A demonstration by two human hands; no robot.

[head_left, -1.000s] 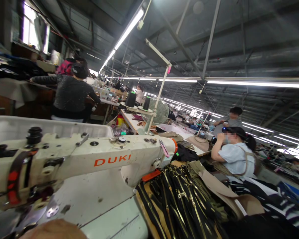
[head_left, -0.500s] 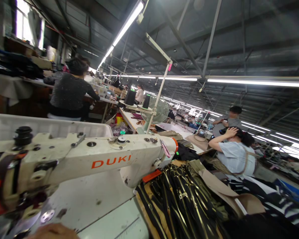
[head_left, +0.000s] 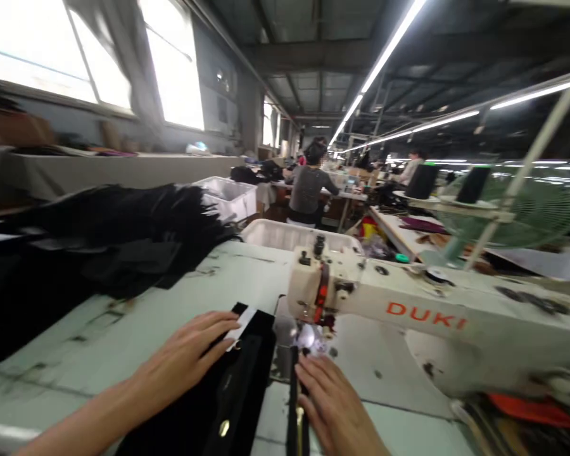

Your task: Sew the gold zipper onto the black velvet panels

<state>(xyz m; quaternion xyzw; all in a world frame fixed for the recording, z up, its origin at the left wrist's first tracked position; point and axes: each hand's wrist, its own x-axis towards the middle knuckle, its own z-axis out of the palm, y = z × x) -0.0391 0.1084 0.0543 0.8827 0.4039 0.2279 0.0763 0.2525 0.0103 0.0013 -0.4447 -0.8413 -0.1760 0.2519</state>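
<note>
Sewing mach. off-white w/ orange DUKI lettering; worktop pale mint; cloth piece blk w/ white strip, gold spot; tape blk w/ gold streak; cloth pile blk; thread cones blk w/ green tops; co-worker's top dk grey

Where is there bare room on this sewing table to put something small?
The tabletop is bare between the black fabric pile and your left hand. Right of your right hand, there's open surface below the sewing machine arm. It's crowded between your hands, with black cloth and a gold-toothed strip.
</note>
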